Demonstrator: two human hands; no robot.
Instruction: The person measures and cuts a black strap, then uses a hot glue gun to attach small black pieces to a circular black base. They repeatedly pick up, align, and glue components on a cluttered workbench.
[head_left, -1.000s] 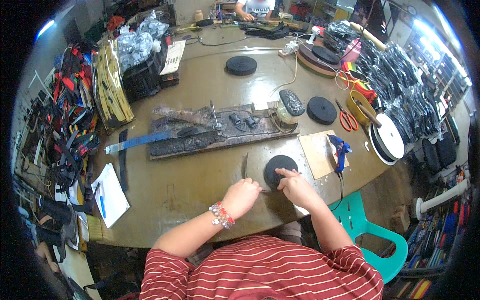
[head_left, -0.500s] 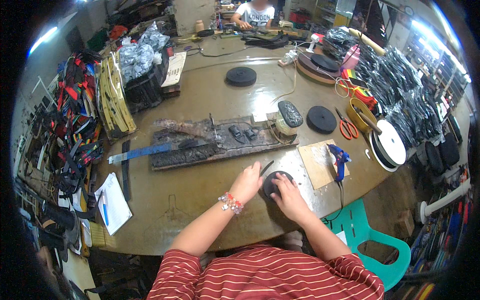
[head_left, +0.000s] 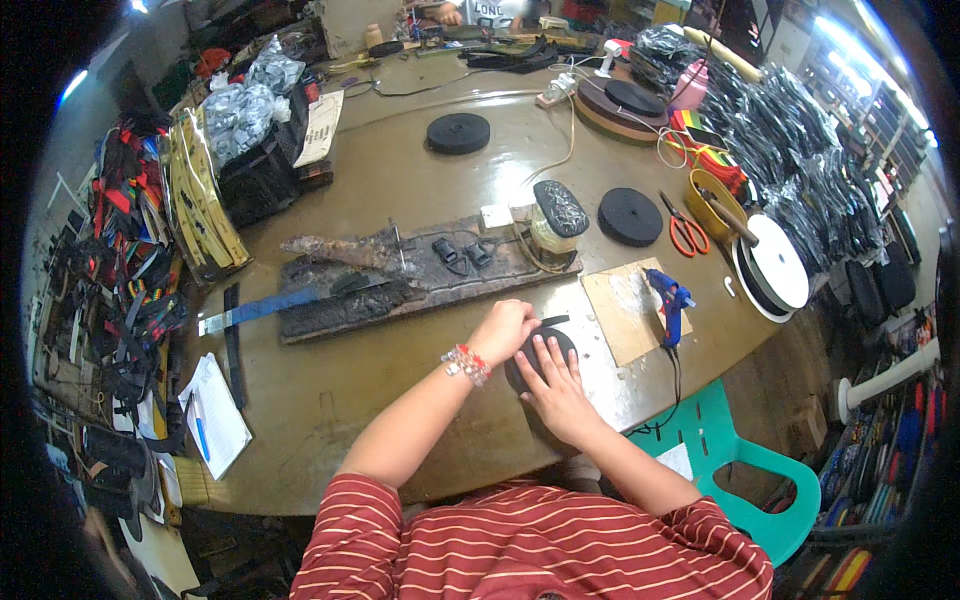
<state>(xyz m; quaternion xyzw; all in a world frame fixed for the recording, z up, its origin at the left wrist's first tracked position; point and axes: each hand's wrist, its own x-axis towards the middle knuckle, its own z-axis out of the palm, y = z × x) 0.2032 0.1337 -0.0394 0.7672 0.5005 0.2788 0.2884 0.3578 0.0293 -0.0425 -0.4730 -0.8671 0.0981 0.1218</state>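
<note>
A coiled roll of black webbing (head_left: 562, 342) lies near the table's front edge. My right hand (head_left: 556, 388) rests on top of it, fingers stretched out and spread. At the roll's far left side my left hand (head_left: 503, 330), wearing a beaded bracelet, pinches the webbing; a short dark end (head_left: 553, 321) sticks out to the right of its fingers. Just right of the roll lies a light board (head_left: 625, 312) with a blue glue gun (head_left: 670, 305) on it. Beyond my left hand is a dark, scorched wooden block (head_left: 350, 312) carrying black buckles (head_left: 460, 255).
More black webbing rolls (head_left: 630, 217) lie farther back, beside orange-handled scissors (head_left: 688, 235) and a white spool (head_left: 778, 262). A notepad with a pen (head_left: 215, 420) is at the left. A green chair (head_left: 735, 470) stands at the front right. A co-worker (head_left: 480, 12) sits across the table.
The view has shifted, so the table's things appear lower left to upper left. My right hand has flattened onto the roll, and the webbing end by my left hand lies lower and more level.
</note>
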